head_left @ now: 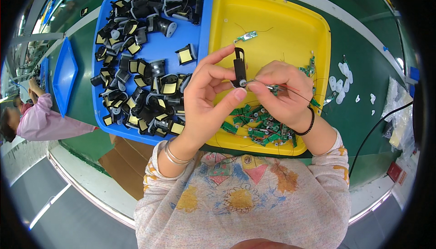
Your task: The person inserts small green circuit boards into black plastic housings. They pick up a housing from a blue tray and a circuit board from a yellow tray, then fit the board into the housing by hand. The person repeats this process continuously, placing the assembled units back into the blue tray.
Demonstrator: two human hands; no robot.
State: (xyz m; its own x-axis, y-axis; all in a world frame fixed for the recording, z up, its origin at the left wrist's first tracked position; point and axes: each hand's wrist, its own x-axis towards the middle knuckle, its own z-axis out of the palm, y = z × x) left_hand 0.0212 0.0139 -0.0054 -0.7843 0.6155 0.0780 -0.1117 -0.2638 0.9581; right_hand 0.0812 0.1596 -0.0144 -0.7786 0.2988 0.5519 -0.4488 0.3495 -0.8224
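Note:
Between the thumb and fingers of my left hand (pixel 206 90) is a black plastic housing (pixel 240 67), held upright above the yellow tray (pixel 318 26). My right hand (pixel 284 90) pinches a small circuit board with thin wires (pixel 272 87) at the housing's lower end. Red and dark wires trail from it to the right. Whether the board's tip sits inside the housing is hidden by my fingertips. Below my hands, several green circuit boards (pixel 272 133) lie piled in the yellow tray. One more board (pixel 247 36) lies alone toward its far side.
To the left, a blue tray (pixel 177 44) holds many black housings with pale yellow pads (pixel 136 76). White oval pieces (pixel 339 85) and clear plastic bags (pixel 397 99) lie on the green table at right, near a black cable (pixel 368 133). Another person in pink (pixel 43 119) sits far left.

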